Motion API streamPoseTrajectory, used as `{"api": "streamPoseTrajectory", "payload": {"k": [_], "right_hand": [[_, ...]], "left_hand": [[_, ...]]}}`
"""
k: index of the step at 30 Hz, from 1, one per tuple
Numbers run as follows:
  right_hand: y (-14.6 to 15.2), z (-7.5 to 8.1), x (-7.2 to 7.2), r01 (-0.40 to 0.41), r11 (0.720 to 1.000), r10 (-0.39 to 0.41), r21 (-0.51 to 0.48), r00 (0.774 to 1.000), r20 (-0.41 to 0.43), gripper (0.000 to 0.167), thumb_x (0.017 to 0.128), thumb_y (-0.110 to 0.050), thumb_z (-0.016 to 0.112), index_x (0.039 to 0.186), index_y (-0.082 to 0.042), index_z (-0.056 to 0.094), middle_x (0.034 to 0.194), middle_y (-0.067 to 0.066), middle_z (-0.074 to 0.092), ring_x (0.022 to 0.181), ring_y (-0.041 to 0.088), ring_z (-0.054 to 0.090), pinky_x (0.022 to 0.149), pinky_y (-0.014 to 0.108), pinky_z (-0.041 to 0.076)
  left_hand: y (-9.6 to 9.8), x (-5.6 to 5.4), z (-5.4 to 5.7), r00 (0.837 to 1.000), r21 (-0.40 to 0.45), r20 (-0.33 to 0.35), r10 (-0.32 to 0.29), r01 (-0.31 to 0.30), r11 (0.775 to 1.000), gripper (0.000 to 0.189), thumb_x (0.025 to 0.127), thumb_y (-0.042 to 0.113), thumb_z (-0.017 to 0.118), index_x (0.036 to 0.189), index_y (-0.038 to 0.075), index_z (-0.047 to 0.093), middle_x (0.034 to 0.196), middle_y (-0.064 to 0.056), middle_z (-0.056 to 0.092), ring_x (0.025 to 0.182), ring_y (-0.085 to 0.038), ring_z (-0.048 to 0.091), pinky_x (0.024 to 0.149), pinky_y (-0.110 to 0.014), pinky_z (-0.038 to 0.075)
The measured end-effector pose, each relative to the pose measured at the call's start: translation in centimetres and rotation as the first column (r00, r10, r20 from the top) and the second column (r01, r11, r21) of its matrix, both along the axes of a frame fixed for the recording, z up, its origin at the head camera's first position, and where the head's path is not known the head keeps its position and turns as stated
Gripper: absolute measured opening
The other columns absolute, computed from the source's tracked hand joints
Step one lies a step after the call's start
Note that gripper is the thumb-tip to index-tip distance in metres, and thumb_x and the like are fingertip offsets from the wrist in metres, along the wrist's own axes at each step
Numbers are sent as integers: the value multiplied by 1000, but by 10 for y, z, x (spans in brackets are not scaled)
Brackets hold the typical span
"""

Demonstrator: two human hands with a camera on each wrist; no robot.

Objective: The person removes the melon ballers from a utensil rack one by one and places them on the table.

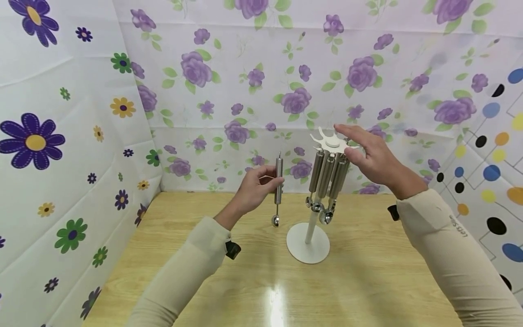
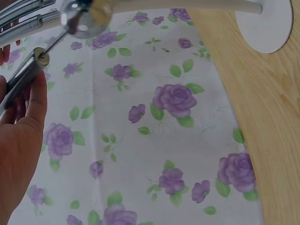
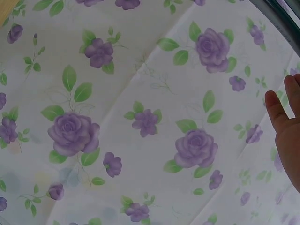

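A melon baller with a metal handle (image 1: 279,181) hangs upright from my left hand (image 1: 255,190), which pinches the handle between thumb and fingers, its small round bowl (image 1: 275,221) pointing down. In the left wrist view that bowl (image 2: 86,18) looks large and close, and the left hand (image 2: 23,140) lies at the edge. To the right stands a white rotary rack (image 1: 332,143) with several similar metal-handled utensils (image 1: 325,175) hanging from its hooks. At the rack's top, my right hand (image 1: 373,156) rests its extended thumb and fingers at the right edge. Fingers (image 3: 276,110) show straight in the right wrist view.
The rack's round white base (image 1: 308,254) stands on a light wooden table (image 1: 245,281). Flowered cloth (image 1: 245,91) hangs close behind, with patterned cloth walls on the left (image 1: 73,190) and right (image 1: 490,150).
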State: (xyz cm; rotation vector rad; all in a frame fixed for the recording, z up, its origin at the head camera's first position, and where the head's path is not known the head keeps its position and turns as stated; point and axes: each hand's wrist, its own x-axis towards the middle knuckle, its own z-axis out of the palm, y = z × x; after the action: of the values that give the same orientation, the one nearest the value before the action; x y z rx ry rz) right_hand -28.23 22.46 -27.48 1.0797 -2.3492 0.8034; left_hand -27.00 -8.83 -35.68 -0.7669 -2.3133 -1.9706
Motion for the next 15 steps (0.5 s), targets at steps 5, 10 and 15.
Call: {"api": "streamPoseTrajectory", "payload": {"k": [5, 10, 15], "right_hand": [[1, 1, -1, 1, 1000, -1, 24, 1000, -8, 68, 105, -53, 38, 149, -2, 45, 147, 23, 47, 135, 46, 41, 106, 67, 32], [2, 0, -1, -13, 1000, 13, 18, 999, -32, 67, 105, -53, 37, 145, 0, 50, 142, 23, 52, 130, 45, 47, 103, 66, 36], [2, -2, -3, -33, 999, 32, -7, 998, -52, 70, 105, -56, 37, 143, 1, 53, 142, 22, 53, 129, 43, 48, 103, 66, 36]], "left_hand": [[-5, 3, -12, 999, -3, 44, -13, 14, 1000, 25, 100, 8, 62, 122, -3, 63, 105, -14, 64, 91, -21, 70, 79, -36, 60], [-8, 4, -22, 997, 15, 65, -39, 38, 999, 24, 101, 7, 60, 121, -6, 64, 107, -22, 63, 96, -35, 69, 79, -35, 60], [-8, 5, -36, 995, 23, 97, -24, 22, 999, 26, 101, 7, 60, 124, -6, 63, 106, -21, 66, 95, -31, 70, 79, -35, 60]]}}
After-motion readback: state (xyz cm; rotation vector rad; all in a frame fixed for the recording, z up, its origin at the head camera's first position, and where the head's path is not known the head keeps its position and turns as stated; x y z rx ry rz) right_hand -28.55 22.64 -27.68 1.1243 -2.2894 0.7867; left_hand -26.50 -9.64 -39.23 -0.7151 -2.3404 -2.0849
